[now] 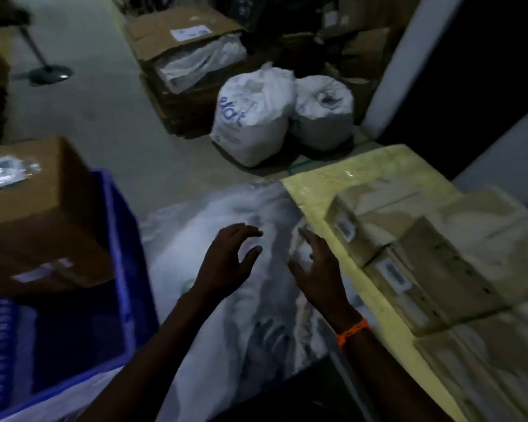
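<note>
A large white plastic sack (201, 239) lies on the floor in front of me, crumpled and pale. My left hand (226, 257) hovers over its middle with fingers spread and lightly bent, holding nothing. My right hand (317, 266) is just to the right, near the sack's edge, fingers extended and also holding nothing; an orange band (352, 330) circles that wrist. Whether either hand touches the plastic is unclear in the blur.
A blue crate (125, 269) at left holds a brown carton (37, 214). Right of the sack, small labelled cardboard boxes (424, 269) lie on a yellow sheet (317, 184). Two tied white sacks (256, 117) and an open carton (183, 47) stand behind on the grey floor.
</note>
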### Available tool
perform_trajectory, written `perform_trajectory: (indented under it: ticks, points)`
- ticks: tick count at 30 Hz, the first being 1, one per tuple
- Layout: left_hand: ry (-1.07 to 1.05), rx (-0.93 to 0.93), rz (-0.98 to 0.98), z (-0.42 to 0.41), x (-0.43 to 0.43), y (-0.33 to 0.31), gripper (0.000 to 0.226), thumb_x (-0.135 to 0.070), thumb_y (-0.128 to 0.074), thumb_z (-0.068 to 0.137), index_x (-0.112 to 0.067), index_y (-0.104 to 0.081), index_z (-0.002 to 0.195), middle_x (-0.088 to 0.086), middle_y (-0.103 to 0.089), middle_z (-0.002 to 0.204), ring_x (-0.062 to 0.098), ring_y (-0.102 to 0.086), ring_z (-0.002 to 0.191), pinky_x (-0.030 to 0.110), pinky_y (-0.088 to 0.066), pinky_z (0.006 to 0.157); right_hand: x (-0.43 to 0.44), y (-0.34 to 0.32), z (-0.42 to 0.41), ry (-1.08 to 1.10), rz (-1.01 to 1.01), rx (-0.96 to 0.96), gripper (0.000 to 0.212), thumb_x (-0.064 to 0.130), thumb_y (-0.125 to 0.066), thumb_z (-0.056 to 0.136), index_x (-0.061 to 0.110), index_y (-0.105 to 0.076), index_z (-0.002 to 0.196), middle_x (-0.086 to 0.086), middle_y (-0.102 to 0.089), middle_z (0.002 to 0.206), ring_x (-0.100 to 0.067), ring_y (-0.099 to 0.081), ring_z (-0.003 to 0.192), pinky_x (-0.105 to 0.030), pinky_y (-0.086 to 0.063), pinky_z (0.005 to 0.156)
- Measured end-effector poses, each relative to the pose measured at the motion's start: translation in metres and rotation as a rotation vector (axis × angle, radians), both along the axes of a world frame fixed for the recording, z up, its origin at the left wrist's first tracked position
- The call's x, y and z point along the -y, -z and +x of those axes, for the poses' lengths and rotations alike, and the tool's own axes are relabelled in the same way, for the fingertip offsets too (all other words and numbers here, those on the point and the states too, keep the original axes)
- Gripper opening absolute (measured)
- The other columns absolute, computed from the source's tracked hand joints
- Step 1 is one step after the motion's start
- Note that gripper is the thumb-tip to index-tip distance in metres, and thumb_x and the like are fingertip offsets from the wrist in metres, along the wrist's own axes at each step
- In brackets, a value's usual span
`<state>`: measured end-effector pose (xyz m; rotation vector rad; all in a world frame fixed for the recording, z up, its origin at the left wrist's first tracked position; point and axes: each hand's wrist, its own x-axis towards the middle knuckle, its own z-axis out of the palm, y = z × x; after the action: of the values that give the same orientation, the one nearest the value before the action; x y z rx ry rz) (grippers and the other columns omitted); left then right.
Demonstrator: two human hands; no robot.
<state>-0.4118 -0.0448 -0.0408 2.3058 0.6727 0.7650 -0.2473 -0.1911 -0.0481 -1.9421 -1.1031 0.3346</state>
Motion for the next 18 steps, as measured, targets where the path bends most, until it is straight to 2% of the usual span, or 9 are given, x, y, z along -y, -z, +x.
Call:
perform_trajectory:
  ticks: [3,8,12,15,18]
  points:
    - [0.178,-0.052,-0.078,0.069,0.043,0.004,0.03,-0.037,-0.064,0.097,-0.021,-0.069,0.122,-0.004,-0.07,0.122,0.017,-0.062,0.116,0.03,-0.048,0.096,0.079,0.0,0.055,0.215,-0.06,0.002,0.058,0.025,-0.073,0.096,0.013,-0.05,0.148,-0.009,-0.053,0.147,-0.024,-0.049,0.136,-0.04,-0.044,0.111]
    - [0.405,-0.089,-0.221,0.177,0.11,0.006,0.032,-0.033,-0.069,0.097,-0.018,-0.069,0.125,-0.005,-0.07,0.123,0.012,-0.064,0.116,0.029,-0.049,0.096,0.178,0.0,0.128,0.541,-0.137,0.196,0.056,0.018,-0.075,0.092,0.006,-0.055,0.142,-0.017,-0.051,0.144,-0.037,-0.047,0.135,-0.055,-0.046,0.108]
    - [0.394,-0.129,-0.364,0.256,0.142,0.01,0.046,-0.038,-0.071,0.093,-0.014,-0.065,0.132,0.0,-0.068,0.128,0.017,-0.065,0.115,0.033,-0.055,0.09,0.221,-0.006,0.177,0.678,-0.217,0.322,0.066,0.015,-0.083,0.083,0.008,-0.055,0.142,-0.019,-0.051,0.144,-0.043,-0.046,0.134,-0.062,-0.043,0.108]
    - [0.32,-0.193,-0.43,0.312,0.157,0.014,0.064,-0.032,-0.077,0.091,-0.012,-0.051,0.146,0.006,-0.056,0.144,0.023,-0.066,0.115,0.017,-0.049,0.076,0.251,-0.003,0.213,0.77,-0.437,0.308,0.077,0.03,-0.084,0.082,0.01,-0.05,0.149,-0.022,-0.048,0.149,-0.045,-0.04,0.142,-0.068,-0.027,0.117]
    - [0.252,-0.24,-0.502,0.358,0.159,0.023,0.087,-0.034,-0.081,0.087,-0.015,-0.033,0.157,0.008,-0.041,0.157,0.027,-0.064,0.119,0.023,-0.048,0.079,0.272,0.003,0.235,0.773,-0.517,0.323,0.082,0.034,-0.084,0.082,0.01,-0.047,0.151,-0.021,-0.046,0.153,-0.042,-0.032,0.149,-0.071,-0.015,0.119]
